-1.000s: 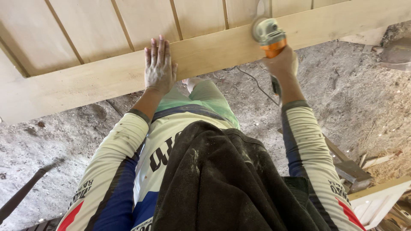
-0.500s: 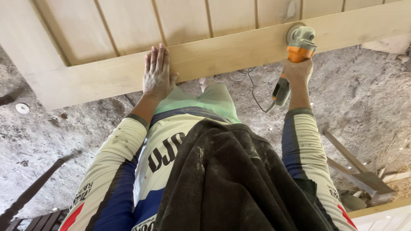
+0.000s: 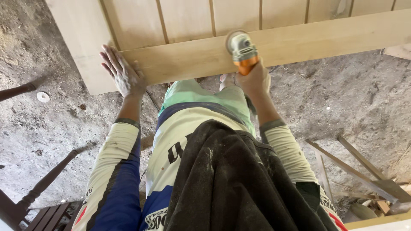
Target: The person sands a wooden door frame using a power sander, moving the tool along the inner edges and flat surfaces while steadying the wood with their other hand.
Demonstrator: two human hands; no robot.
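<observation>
A large pale wooden panel (image 3: 180, 21) with vertical slats and a wide bottom rail (image 3: 325, 36) fills the top of the head view. My left hand (image 3: 121, 73) lies flat on the rail near its left corner, fingers spread. My right hand (image 3: 253, 79) grips an orange and grey angle grinder (image 3: 242, 49), its disc end pressed on the rail near the middle.
Below lies a dusty concrete floor (image 3: 342, 94). Dark turned wooden legs (image 3: 40, 184) stand at the lower left. Loose timber strips and scraps (image 3: 364, 171) lie at the lower right. A small white disc (image 3: 43, 97) rests on the floor at left.
The grinder has moved left along the rail toward the middle. My left hand has shifted left to the rail's corner. The view has shifted so the panel's left edge shows.
</observation>
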